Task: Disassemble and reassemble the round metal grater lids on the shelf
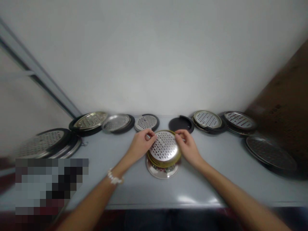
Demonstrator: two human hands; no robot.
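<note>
Between my hands is a round metal grater plate [165, 148] with rows of slots, set over a yellow-green round rim [164, 163]. My left hand [141, 142] is closed, its thumb and fingers pinching the upper left edge of the plate. On the opposite side my right hand [189, 147] grips the upper right edge, fingers curled. Under the yellow-green rim, a shiny metal disc [162, 174] with holes shows its near part on the table; the rest of it is covered. A pale beaded bracelet [115, 177] circles my left wrist.
Several grater discs with black rims line the grey table [125, 189]: a slotted disc [146, 122], a stack [208, 120] and another disc [269, 152]. A black round piece [181, 124] lies behind my right hand. A cardboard box [281, 93] stands right. The lower left is pixelated.
</note>
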